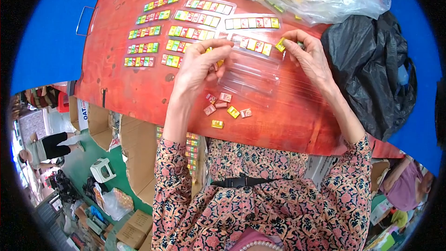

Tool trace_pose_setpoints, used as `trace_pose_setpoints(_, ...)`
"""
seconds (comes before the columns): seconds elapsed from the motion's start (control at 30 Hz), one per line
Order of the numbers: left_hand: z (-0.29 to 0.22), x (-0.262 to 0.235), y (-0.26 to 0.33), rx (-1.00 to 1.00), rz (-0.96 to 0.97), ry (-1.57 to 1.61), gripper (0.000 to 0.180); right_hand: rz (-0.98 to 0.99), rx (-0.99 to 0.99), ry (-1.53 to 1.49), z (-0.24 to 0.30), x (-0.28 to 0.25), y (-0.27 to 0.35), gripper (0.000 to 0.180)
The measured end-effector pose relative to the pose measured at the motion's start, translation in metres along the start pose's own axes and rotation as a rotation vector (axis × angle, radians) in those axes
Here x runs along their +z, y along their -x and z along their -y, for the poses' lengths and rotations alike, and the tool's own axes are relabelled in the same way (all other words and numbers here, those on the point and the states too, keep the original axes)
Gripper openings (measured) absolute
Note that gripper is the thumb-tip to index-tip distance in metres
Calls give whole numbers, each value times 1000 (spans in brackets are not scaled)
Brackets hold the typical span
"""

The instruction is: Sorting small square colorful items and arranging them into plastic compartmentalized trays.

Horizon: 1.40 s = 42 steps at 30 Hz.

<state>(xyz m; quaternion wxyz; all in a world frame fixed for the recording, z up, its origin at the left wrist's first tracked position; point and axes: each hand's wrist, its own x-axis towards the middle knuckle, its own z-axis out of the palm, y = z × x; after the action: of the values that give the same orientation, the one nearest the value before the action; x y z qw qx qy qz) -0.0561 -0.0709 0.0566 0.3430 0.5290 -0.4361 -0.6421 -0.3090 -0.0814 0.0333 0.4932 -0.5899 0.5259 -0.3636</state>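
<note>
My right hand (pixel 310 58) pinches a small yellow box (pixel 280 44) between thumb and fingers, at the right end of a clear plastic tray (pixel 232 42). A row of small red, white and yellow boxes (pixel 255 45) sits in that tray. At its left end, my left hand (pixel 197 65) is curled with its fingertips together; small yellow boxes (pixel 220 62) show partly among its fingers. Clear trays with nothing in them (pixel 248 81) lie nearer to me, overlapping. Several loose small boxes, red and yellow, are scattered below, including a yellow box (pixel 217 124) near the table edge.
Filled trays (pixel 144 31) stand in columns on the red table (pixel 109 83). A large clear bag of small boxes (pixel 297 0) lies at the back, a black plastic bag (pixel 371 74) at the right. Cardboard boxes (pixel 137 158) stand below the table's left edge. Two people are farther off.
</note>
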Motion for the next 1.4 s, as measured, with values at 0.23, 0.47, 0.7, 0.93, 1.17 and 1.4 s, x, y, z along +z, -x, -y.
trace_pose_setpoints(0.23, 18, 3, 19, -194, 260, 654, 52, 254, -125, -131, 47, 46, 19, 19)
trace_pose_setpoints(0.47, 38, 3, 33, -210, 320, 1171, 51, 361, -489, 181, 49, 65, 16, 23)
trace_pose_setpoints(0.7, 41, -13, 53, -208, 204, 1067, 40, 463, 310, -607, 53, 38, -14, 30)
trace_pose_setpoints(0.93, 54, -43, 83, -121, -41, 1025, 30, 400, 263, -498, 41, 35, -27, 27)
trace_pose_setpoints(1.17, 73, -60, 108, -63, -207, 1011, 26, 202, -209, -30, 16, 52, -48, 19)
trace_pose_setpoints(1.4, 88, -60, 110, -89, -208, 1049, 25, 24, -321, 125, 16, 79, -48, 12)
